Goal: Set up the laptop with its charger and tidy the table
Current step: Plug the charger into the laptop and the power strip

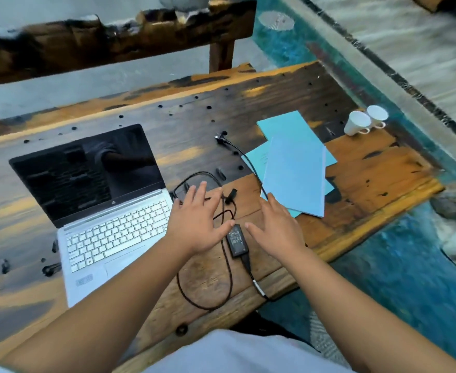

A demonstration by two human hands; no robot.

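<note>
A silver laptop (106, 211) stands open with a dark screen on the left of the wooden table (369, 168). To its right lies the black charger brick (237, 240), with its cable (228, 278) looping toward the near edge and another length running to a plug (221, 137) further back. My left hand (198, 219) hovers spread just left of the brick, over the cable. On the brick's other side, my right hand (276, 227) is also spread, fingers apart. Neither hand holds anything.
Several light blue booklets (296, 162) lie overlapped at the right of the table. Two white cups (364, 122) lie on their sides near the far right corner. A rough wooden bench (100, 47) stands behind the table. Blue painted floor borders the right edge.
</note>
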